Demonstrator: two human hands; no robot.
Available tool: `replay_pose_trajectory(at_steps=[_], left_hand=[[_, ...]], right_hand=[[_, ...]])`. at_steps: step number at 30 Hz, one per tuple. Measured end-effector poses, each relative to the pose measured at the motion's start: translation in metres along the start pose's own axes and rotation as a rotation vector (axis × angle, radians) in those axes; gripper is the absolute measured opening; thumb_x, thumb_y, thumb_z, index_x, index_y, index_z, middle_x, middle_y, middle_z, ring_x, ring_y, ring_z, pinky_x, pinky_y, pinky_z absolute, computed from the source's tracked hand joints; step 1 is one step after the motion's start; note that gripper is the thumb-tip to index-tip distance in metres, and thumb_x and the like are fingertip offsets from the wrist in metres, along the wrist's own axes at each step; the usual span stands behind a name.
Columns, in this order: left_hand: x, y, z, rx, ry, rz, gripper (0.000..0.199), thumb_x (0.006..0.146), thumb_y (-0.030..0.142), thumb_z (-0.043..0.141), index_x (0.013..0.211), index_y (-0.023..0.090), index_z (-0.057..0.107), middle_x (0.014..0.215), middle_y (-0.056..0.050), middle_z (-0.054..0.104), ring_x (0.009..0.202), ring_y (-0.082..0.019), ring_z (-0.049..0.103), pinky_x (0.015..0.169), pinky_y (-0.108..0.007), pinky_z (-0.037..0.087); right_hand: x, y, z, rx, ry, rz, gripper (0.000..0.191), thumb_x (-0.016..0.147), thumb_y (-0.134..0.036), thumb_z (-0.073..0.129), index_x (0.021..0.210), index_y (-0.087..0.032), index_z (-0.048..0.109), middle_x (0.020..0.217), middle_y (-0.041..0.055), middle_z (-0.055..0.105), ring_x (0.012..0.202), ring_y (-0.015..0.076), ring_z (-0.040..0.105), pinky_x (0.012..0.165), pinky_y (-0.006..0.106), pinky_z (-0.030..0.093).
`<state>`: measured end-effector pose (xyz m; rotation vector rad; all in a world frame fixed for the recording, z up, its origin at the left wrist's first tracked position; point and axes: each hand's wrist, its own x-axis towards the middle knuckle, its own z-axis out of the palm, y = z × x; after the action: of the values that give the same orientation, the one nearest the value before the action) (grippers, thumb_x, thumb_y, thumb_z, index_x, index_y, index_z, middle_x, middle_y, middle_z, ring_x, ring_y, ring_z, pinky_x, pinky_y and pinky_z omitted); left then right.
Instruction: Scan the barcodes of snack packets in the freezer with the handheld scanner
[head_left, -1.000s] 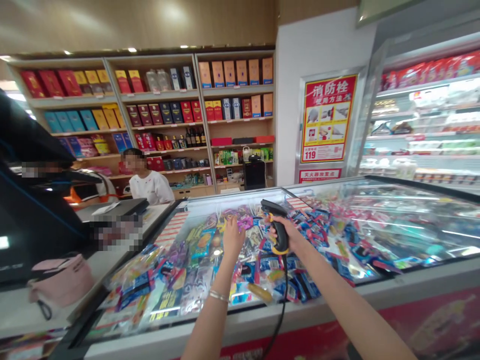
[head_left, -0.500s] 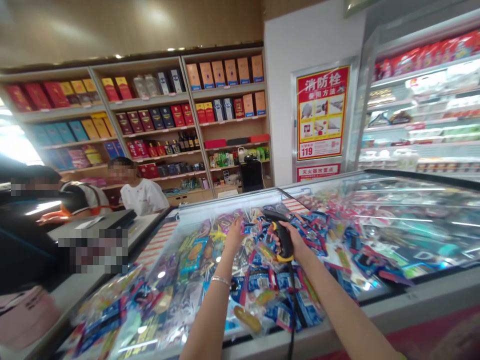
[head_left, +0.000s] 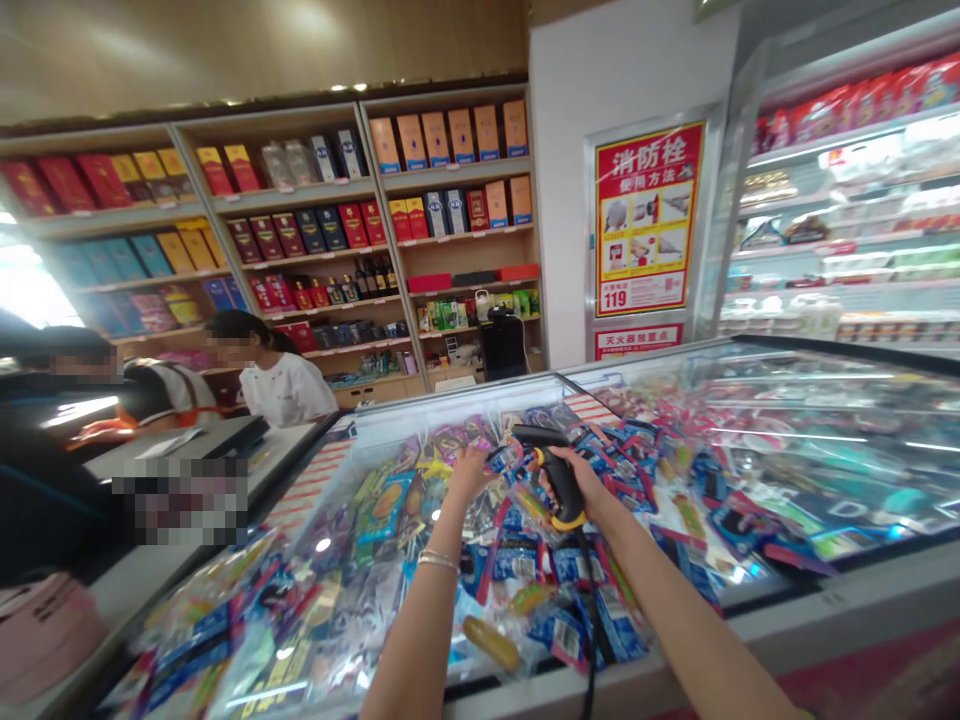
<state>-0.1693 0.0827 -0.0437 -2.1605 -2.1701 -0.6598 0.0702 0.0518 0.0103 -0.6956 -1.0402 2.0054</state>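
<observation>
My right hand [head_left: 589, 485] is wrapped round the grip of a black and yellow barcode scanner [head_left: 566, 488]. The scanner's head tilts to the left, and its black cable hangs down over the freezer's front edge. Just left of it, my left hand [head_left: 470, 478], with a silver bracelet on the wrist, has its thumb and fingers closed on the near end of a small blue snack packet [head_left: 504, 459]. That packet lies just below the scanner's head. Many blue and pink packets [head_left: 517, 560] are spread on the glass under both hands, with a yellowish wrapped snack [head_left: 491, 642] near the front.
The glass-topped chest freezer [head_left: 780, 610] spans the front. At left are a counter [head_left: 289, 440], a pink bag [head_left: 49, 635] and several people, one in a white shirt [head_left: 289, 388]. Shelves of boxed goods [head_left: 315, 235] stand behind; a refrigerated display [head_left: 847, 240] is at right.
My left hand has turned, its fingers now reaching right towards the packet below the scanner. The scanner has shifted slightly left. The person in white has turned their head down to the left.
</observation>
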Motion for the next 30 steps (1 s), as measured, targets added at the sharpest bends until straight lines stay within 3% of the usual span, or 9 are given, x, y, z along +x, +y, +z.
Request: replay_pose_trajectory(at_steps=[3, 6, 9, 16, 19, 22, 30], left_hand=[[-0.010, 0.001, -0.002, -0.026, 0.023, -0.074, 0.052, 0.067, 0.034, 0.071, 0.114, 0.016, 0.059, 0.121, -0.016, 0.058, 0.122, -0.033, 0.047, 0.101, -0.045, 0.036], [-0.022, -0.002, -0.007, -0.083, 0.018, -0.109, 0.047, 0.066, 0.030, 0.072, 0.109, 0.015, 0.059, 0.104, -0.012, 0.064, 0.105, -0.027, 0.057, 0.091, -0.039, 0.044], [-0.035, -0.008, -0.016, -0.235, 0.136, -0.120, 0.044, 0.063, 0.021, 0.072, 0.105, 0.017, 0.059, 0.096, -0.007, 0.064, 0.091, -0.021, 0.060, 0.083, -0.034, 0.048], [-0.048, -0.012, -0.030, -0.538, 0.384, -0.158, 0.049, 0.062, 0.010, 0.067, 0.110, 0.017, 0.059, 0.107, -0.006, 0.058, 0.072, -0.011, 0.060, 0.073, -0.029, 0.053], [-0.049, -0.014, -0.033, -0.551, 0.478, -0.142, 0.051, 0.064, 0.012, 0.069, 0.114, 0.019, 0.060, 0.109, -0.007, 0.057, 0.076, -0.013, 0.061, 0.075, -0.033, 0.054], [-0.052, -0.013, -0.038, -0.527, 0.548, -0.060, 0.052, 0.070, 0.017, 0.068, 0.121, 0.023, 0.059, 0.115, -0.009, 0.054, 0.093, -0.019, 0.060, 0.082, -0.037, 0.053], [-0.059, 0.002, -0.051, -0.491, 0.595, 0.011, 0.045, 0.084, 0.029, 0.059, 0.129, 0.025, 0.055, 0.120, -0.011, 0.051, 0.099, -0.021, 0.059, 0.086, -0.039, 0.052]], right_hand=[[0.000, 0.000, 0.001, -0.043, -0.025, -0.019, 0.036, 0.085, -0.039, 0.047, 0.077, -0.010, 0.067, 0.046, 0.0041, 0.057, 0.037, 0.0114, 0.046, 0.037, 0.021, 0.037], [0.000, 0.001, 0.002, -0.063, -0.037, -0.040, 0.037, 0.086, -0.040, 0.048, 0.076, -0.010, 0.067, 0.046, 0.0042, 0.057, 0.037, 0.0108, 0.046, 0.036, 0.020, 0.037], [0.001, 0.003, 0.003, -0.059, -0.047, -0.058, 0.036, 0.086, -0.041, 0.049, 0.078, -0.011, 0.065, 0.047, 0.0030, 0.057, 0.036, 0.0103, 0.046, 0.034, 0.020, 0.036], [0.001, 0.005, 0.001, -0.095, -0.123, -0.071, 0.036, 0.084, -0.046, 0.051, 0.078, -0.013, 0.062, 0.045, 0.0006, 0.054, 0.035, 0.0099, 0.045, 0.033, 0.019, 0.036], [0.004, 0.007, -0.002, -0.124, -0.145, -0.069, 0.037, 0.084, -0.048, 0.052, 0.079, -0.012, 0.062, 0.046, 0.0006, 0.055, 0.034, 0.0098, 0.045, 0.033, 0.020, 0.036], [0.005, 0.008, -0.002, -0.144, -0.154, -0.056, 0.037, 0.083, -0.048, 0.053, 0.076, -0.012, 0.061, 0.046, 0.0006, 0.054, 0.033, 0.0098, 0.044, 0.031, 0.020, 0.036], [0.003, 0.006, 0.000, -0.133, -0.279, -0.072, 0.037, 0.081, -0.051, 0.057, 0.088, -0.015, 0.059, 0.046, -0.0036, 0.051, 0.033, 0.0095, 0.043, 0.032, 0.019, 0.037]])
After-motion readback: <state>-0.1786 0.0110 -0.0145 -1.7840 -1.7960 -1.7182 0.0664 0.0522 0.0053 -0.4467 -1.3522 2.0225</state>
